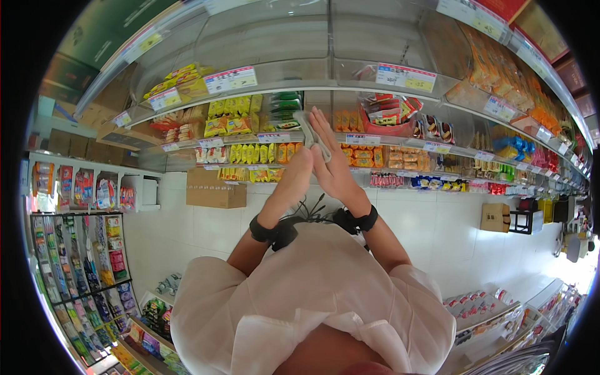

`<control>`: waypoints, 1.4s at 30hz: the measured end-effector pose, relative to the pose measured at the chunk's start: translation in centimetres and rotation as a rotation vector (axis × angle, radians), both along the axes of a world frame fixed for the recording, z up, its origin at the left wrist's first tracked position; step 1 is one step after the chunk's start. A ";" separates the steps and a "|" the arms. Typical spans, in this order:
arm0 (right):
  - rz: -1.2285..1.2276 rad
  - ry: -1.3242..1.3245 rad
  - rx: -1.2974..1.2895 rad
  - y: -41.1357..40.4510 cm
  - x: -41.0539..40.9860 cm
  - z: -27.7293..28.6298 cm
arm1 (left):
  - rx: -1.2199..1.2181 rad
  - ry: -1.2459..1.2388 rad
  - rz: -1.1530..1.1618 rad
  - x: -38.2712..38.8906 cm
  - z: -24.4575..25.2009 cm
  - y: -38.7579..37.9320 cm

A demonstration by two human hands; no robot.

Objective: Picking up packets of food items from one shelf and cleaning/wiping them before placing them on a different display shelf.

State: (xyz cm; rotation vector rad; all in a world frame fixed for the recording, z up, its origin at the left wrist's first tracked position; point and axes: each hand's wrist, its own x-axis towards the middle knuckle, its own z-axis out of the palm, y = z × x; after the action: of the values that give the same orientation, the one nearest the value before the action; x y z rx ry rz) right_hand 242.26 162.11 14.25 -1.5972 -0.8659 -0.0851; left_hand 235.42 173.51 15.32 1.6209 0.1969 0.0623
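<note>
A folded grey-white cloth [315, 138] is pressed between my two hands, in front of a snack shelf. My left hand [293, 173] lies against one side of it, its fingers mostly hidden by the cloth and blurred. My right hand [330, 161] lies against the other side, fingers extended and together, its thumb at the cloth. Behind the hands, a clear plastic shelf bin [276, 75] spans the upper tier. Yellow snack packets [228, 125] stand to the left of the cloth, and a red basket [386, 129] of wrapped snacks stands to the right.
A cardboard box [215, 190] stands on the tiled floor below the shelf. Hanging goods fill a rack [77, 300] at the left. A paper bag [495, 218] and a black stool [526, 221] stand at the right. Display shelves [487, 323] are at the lower right.
</note>
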 end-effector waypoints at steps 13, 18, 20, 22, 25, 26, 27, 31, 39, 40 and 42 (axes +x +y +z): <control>-0.149 -0.253 -0.156 9.7 -5.0 2.3 | -0.028 -0.045 -0.013 -4.9 3.2 10.6; 0.015 0.468 -0.030 12.5 -6.0 1.2 | 0.035 -0.328 0.220 -6.7 3.1 15.6; 0.075 0.581 0.109 13.7 -7.5 0.5 | 0.158 -0.383 0.278 -7.1 3.0 17.9; 0.116 0.579 0.031 15.1 -9.6 2.7 | 0.293 -0.403 0.361 -7.5 2.4 19.7; 0.061 0.552 -0.090 16.9 -10.7 3.0 | 0.069 -0.343 0.332 -7.6 2.7 20.2; 0.002 0.505 -0.091 17.2 -10.9 3.2 | 0.030 -0.324 0.326 -7.6 1.9 20.3; -0.060 0.456 -0.087 17.5 -11.0 3.3 | 0.023 -0.327 0.326 -7.7 2.1 20.3; -0.165 0.379 -0.016 17.5 -10.3 3.9 | -0.281 -0.224 0.156 -8.7 2.1 20.4; -0.212 0.421 0.123 15.1 -10.9 6.0 | -0.313 -0.270 0.166 -8.3 4.4 18.2; -0.211 0.423 0.136 14.6 -10.8 6.0 | -0.314 -0.288 0.165 -8.2 4.5 18.0; -0.220 0.452 0.155 13.5 -10.6 6.0 | -0.292 -0.269 0.155 -7.9 4.3 17.6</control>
State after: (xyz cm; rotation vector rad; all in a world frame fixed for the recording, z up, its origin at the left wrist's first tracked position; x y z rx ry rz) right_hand 231.64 175.61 20.22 -1.4804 -0.3252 0.0517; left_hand 227.54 191.11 19.60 1.2887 0.1163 0.3531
